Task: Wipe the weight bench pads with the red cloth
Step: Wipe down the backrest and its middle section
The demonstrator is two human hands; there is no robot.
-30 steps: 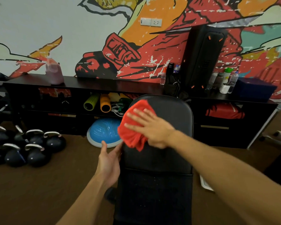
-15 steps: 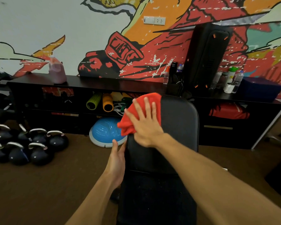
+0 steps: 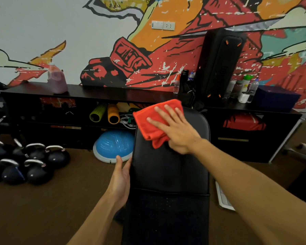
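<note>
A black padded weight bench runs away from me, with its back pad (image 3: 170, 167) in the middle of the view and the seat pad (image 3: 166, 218) nearer me. The red cloth (image 3: 154, 121) lies folded at the back pad's far left corner. My right hand (image 3: 177, 129) presses flat on the cloth with the fingers spread, pointing up and left. My left hand (image 3: 121, 175) grips the left edge of the back pad, thumb up along the side.
Several black kettlebells (image 3: 30, 163) sit on the brown floor at left. A blue balance dome (image 3: 113, 145) lies just left of the bench. Behind it a low black shelf (image 3: 113, 94) carries foam rollers, bottles and a tall black speaker (image 3: 219, 64).
My right hand has slid the red cloth from the pad's left side to its far top corner, the cloth spreading flatter. My left hand stays on the pad's left edge.
</note>
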